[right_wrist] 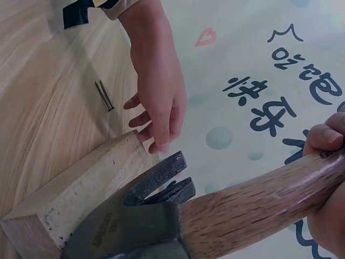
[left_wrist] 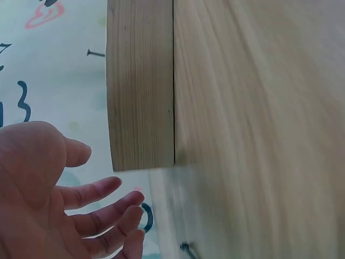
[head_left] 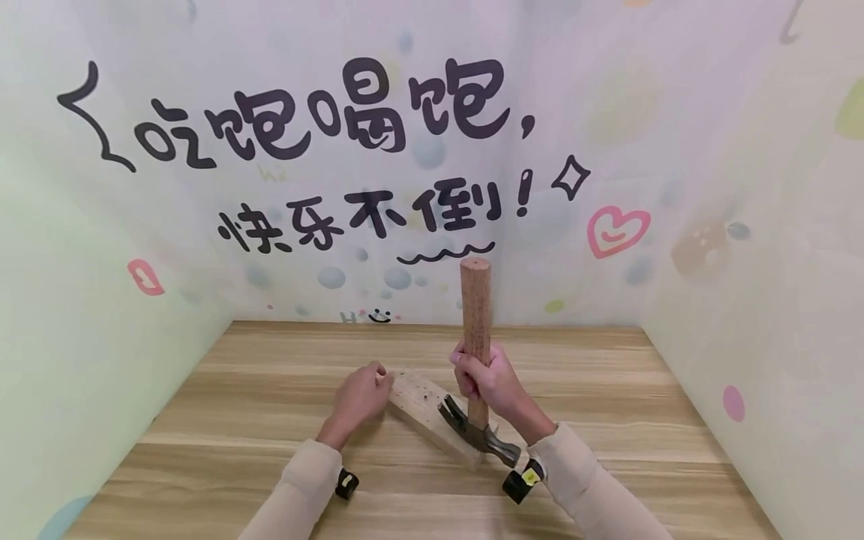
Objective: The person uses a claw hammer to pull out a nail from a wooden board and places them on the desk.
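My right hand (head_left: 491,375) grips a claw hammer (head_left: 477,315) by its wooden handle. The handle stands upright with the metal head at the bottom. Its claw (right_wrist: 161,175) points left, over a wooden block (head_left: 435,420) lying on the table. Small dark holes and marks dot the top of the block. A nail (left_wrist: 96,53) juts from the block's upper face in the left wrist view. By the block's far left end is my left hand (head_left: 361,397), its fingers loosely bent and spread, holding nothing; whether a fingertip touches the wood I cannot tell.
Two loose nails (right_wrist: 104,96) lie on the wood-grain table (head_left: 270,375) beyond the left hand. Printed cloth walls (head_left: 324,225) enclose the table at the back and both sides. Each wrist carries a small black camera (head_left: 520,484).
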The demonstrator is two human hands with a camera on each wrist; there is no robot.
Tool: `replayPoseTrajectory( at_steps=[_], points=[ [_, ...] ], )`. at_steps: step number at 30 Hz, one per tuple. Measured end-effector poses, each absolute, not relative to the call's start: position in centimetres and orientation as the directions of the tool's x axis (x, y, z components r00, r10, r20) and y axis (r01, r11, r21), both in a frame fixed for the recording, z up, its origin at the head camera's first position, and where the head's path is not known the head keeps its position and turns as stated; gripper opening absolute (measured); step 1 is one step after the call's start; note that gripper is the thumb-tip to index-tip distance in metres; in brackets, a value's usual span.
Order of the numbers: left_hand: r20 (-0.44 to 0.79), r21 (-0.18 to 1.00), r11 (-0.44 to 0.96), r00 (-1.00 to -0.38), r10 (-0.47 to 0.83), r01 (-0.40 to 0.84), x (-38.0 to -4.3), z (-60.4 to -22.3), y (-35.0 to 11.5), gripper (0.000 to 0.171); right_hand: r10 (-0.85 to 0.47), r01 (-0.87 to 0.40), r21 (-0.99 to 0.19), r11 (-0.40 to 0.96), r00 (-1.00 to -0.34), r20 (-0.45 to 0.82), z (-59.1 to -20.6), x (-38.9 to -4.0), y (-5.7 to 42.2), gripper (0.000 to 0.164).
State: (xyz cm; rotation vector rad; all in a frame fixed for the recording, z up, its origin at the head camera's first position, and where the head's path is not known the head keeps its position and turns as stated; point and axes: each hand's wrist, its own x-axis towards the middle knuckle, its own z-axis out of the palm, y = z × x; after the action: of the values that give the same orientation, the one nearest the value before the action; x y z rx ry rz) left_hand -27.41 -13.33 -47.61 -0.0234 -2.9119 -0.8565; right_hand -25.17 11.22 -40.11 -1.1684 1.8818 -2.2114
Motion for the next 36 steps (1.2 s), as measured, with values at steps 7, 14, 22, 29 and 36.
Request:
replayPoseTrajectory(
  at_steps=[7, 14, 22, 29, 36],
  points=[
    [0.063, 0.531, 0.847, -0.998, -0.002, 0.031, -28.4, -48.3, -12.1, 0.04, -0.472, -0.419, -0.871, -0.257, -0.732, 0.491, -40.1, -25.2, 10.6, 0.022],
    [0.005, 0.532, 0.846, -0.999, 0.039, 0.035, -28.6, -48.9, -11.5, 0.047, -0.492, -0.38, -0.902, -0.203, -0.757, 0.43, -40.0, -25.4, 9.7, 0.026],
    [-0.001, 0.546, 0.836, -0.997, 0.071, 0.059, -28.8, -49.2, -11.3, 0.053, -0.495, -0.288, -0.957, -0.039, -0.826, 0.269, -39.0, -26.6, 8.5, 0.033],
    [0.004, 0.548, 0.833, -0.997, 0.083, 0.072, -29.0, -49.2, -11.0, 0.051, -0.495, -0.208, -0.974, 0.088, -0.858, 0.138, -38.5, -27.9, 7.2, 0.033],
    [0.001, 0.548, 0.833, -0.996, 0.086, 0.073, -29.2, -49.3, -10.3, 0.051, -0.486, -0.125, -0.969, 0.213, -0.874, 0.005, -38.4, -29.5, 5.8, 0.035]
  ],
)
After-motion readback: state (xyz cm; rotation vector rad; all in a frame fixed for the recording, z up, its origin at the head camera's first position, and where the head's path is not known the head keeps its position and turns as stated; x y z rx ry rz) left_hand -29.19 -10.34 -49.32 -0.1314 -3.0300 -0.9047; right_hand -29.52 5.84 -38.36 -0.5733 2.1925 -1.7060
